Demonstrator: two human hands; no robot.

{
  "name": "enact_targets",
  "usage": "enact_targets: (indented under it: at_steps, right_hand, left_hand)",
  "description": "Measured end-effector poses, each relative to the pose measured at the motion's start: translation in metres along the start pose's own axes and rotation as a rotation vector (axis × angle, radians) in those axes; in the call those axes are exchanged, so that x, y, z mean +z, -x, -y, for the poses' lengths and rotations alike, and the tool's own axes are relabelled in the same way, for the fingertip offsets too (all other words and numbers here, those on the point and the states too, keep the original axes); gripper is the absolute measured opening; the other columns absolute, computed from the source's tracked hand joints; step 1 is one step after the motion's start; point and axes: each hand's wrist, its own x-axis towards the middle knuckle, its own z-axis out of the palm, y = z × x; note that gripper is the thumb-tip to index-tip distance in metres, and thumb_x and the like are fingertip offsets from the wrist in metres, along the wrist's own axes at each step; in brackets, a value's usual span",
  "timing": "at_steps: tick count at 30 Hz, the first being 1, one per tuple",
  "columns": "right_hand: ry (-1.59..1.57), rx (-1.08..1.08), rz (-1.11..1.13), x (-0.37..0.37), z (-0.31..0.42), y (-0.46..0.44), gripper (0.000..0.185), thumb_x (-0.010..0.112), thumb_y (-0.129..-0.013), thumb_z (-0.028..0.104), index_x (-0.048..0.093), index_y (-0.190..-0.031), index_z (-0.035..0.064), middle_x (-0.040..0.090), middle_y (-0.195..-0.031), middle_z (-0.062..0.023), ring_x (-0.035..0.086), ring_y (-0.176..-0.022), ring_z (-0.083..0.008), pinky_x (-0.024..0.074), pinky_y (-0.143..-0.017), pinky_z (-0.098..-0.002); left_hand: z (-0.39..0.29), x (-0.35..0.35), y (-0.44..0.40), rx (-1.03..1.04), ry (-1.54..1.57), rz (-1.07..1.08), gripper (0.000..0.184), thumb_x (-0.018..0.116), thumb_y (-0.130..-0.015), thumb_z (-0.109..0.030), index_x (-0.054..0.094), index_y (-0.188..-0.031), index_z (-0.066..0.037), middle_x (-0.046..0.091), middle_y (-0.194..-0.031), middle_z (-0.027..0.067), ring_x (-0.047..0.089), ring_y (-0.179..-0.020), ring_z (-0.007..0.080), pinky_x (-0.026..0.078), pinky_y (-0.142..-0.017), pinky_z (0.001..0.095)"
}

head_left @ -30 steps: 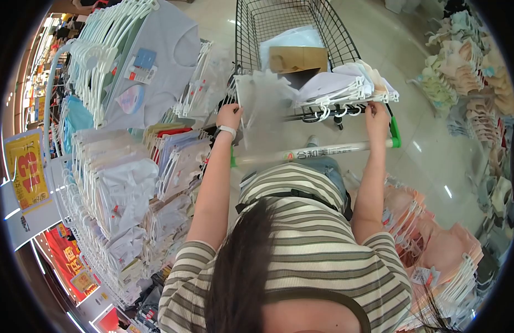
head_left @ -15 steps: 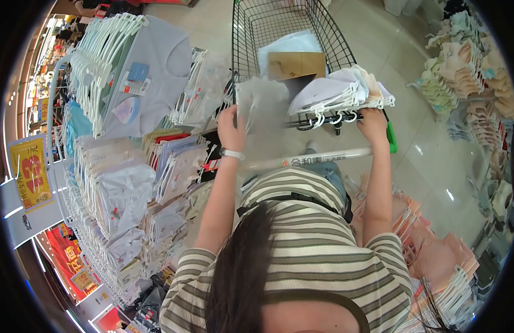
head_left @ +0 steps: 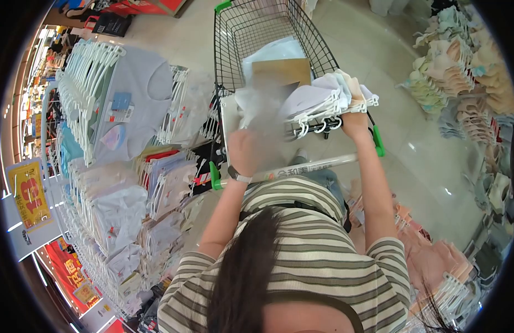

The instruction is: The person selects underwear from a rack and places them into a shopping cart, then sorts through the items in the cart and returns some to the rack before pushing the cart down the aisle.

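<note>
My left hand (head_left: 244, 149), with a light watch (head_left: 238, 175) on its wrist, is closed above the near left part of a black wire shopping cart (head_left: 226, 50). A blurred grey patch covers the area beside its fingers, so what they hold is hidden. My right hand (head_left: 355, 126) is closed around the cart's near right rim, just below several white hangers (head_left: 320, 115) carrying pale cup-shaped garments (head_left: 314, 97). Inside the cart lie a brown cardboard piece (head_left: 282, 72) and a pale plastic package (head_left: 272, 50). Nearer me runs the white handle bar (head_left: 318, 165).
On the left, a rack holds hanging underwear (head_left: 139, 94), with a yellow price sign (head_left: 28, 194) beside it. Light-coloured bras (head_left: 459, 64) hang at the right. Pink garments (head_left: 434, 261) hang close by my right side. Glossy floor (head_left: 359, 61) shows beyond the cart.
My left hand has moved from the cart's left rim inward and toward me. The cart has shifted left in view, and the left rack sits lower. My right hand stays at the rim.
</note>
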Motion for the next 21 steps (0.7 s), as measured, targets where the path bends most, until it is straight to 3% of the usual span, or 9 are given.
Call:
enact_targets:
  at_steps: [2,3,8,10,12,14,16,18,21]
  right_hand:
    - [0.032,0.012,-0.05,0.003,0.003,-0.005,0.02,0.057,-0.071,0.014,0.064,-0.089,0.0072,0.063,-0.093,-0.0096,0.062,-0.086,-0.0249,0.0512,-0.067,-0.0369]
    - [0.005,0.031,-0.047,0.004,0.003,-0.008,0.02,0.056,-0.072,0.015,0.064,-0.089,0.0072,0.063,-0.092,-0.0095,0.062,-0.086,-0.0248,0.0512,-0.067,-0.037]
    - [0.084,0.022,0.039,0.001,0.009,-0.029,0.022,0.053,-0.074,0.02,0.064,-0.089,0.008,0.064,-0.092,-0.0119,0.063,-0.083,-0.0232,0.0513,-0.066,-0.0379]
    - [0.058,0.02,0.153,-0.004,0.012,-0.045,0.021,0.055,-0.073,0.022,0.065,-0.087,0.0091,0.065,-0.091,-0.0115,0.063,-0.083,-0.0233,0.0508,-0.066,-0.0379]
    - [-0.055,0.156,0.377,-0.01,0.017,-0.063,0.037,0.06,-0.072,0.022,0.057,-0.107,0.0106,0.059,-0.107,-0.0117,0.058,-0.094,-0.0296,0.0479,-0.076,-0.0395]
    - [-0.082,0.122,0.301,-0.011,0.021,-0.079,0.032,0.059,-0.072,0.024,0.06,-0.101,0.0099,0.062,-0.099,-0.0119,0.06,-0.088,-0.0299,0.0488,-0.072,-0.0399]
    - [-0.049,0.113,0.438,-0.017,0.023,-0.098,0.032,0.059,-0.072,0.024,0.06,-0.1,0.0096,0.062,-0.098,-0.0119,0.06,-0.087,-0.0297,0.0492,-0.07,-0.0406]
    - [-0.021,0.085,0.354,-0.014,0.024,-0.105,0.031,0.059,-0.072,0.025,0.06,-0.099,0.0093,0.062,-0.096,-0.0121,0.06,-0.087,-0.03,0.0489,-0.069,-0.0414]
    - [-0.069,0.069,0.204,-0.01,0.029,-0.134,0.031,0.06,-0.071,0.024,0.061,-0.098,0.0088,0.062,-0.095,-0.0125,0.06,-0.086,-0.0307,0.0486,-0.069,-0.0417]
  left_hand:
    - [0.002,0.017,0.003,0.041,0.051,0.41,0.033,0.064,-0.066,-0.005,0.054,-0.098,-0.005,0.049,-0.105,0.0158,0.05,-0.092,0.0328,0.042,-0.077,0.0425]
    - [-0.002,0.021,-0.009,-0.026,0.009,0.623,0.041,0.064,-0.067,-0.016,0.054,-0.105,-0.007,0.05,-0.11,0.0148,0.05,-0.098,0.0327,0.04,-0.084,0.0434]
    - [0.022,0.045,-0.029,-0.041,-0.281,0.646,0.066,0.068,-0.063,-0.039,0.049,-0.12,-0.012,0.053,-0.11,0.0149,0.05,-0.103,0.0322,0.037,-0.093,0.0414]
    - [0.034,0.044,-0.051,-0.337,-0.2,0.991,0.068,0.069,-0.063,-0.043,0.048,-0.122,-0.014,0.051,-0.114,0.0158,0.049,-0.106,0.0339,0.039,-0.091,0.042]
    - [0.043,0.046,-0.059,-0.32,-0.244,0.876,0.062,0.069,-0.063,-0.045,0.055,-0.114,-0.013,0.056,-0.108,0.0149,0.054,-0.1,0.0318,0.043,-0.085,0.0409]
    - [0.061,0.055,-0.064,-0.426,-0.172,0.938,0.05,0.069,-0.062,-0.043,0.061,-0.1,-0.012,0.061,-0.095,0.0124,0.059,-0.089,0.0293,0.046,-0.078,0.0403]
    - [0.069,0.059,-0.073,-0.407,-0.214,0.871,0.04,0.069,-0.062,-0.041,0.063,-0.088,-0.011,0.064,-0.085,0.0108,0.062,-0.08,0.0282,0.048,-0.072,0.0405]
    - [0.073,0.06,-0.087,-0.41,-0.229,0.96,0.035,0.068,-0.063,-0.039,0.063,-0.086,-0.012,0.064,-0.082,0.011,0.062,-0.079,0.0289,0.048,-0.069,0.0409]
    - [0.094,0.075,-0.093,-0.373,-0.232,0.827,0.023,0.062,-0.067,-0.032,0.066,-0.079,-0.013,0.065,-0.076,0.0111,0.063,-0.073,0.0282,0.049,-0.064,0.0386]
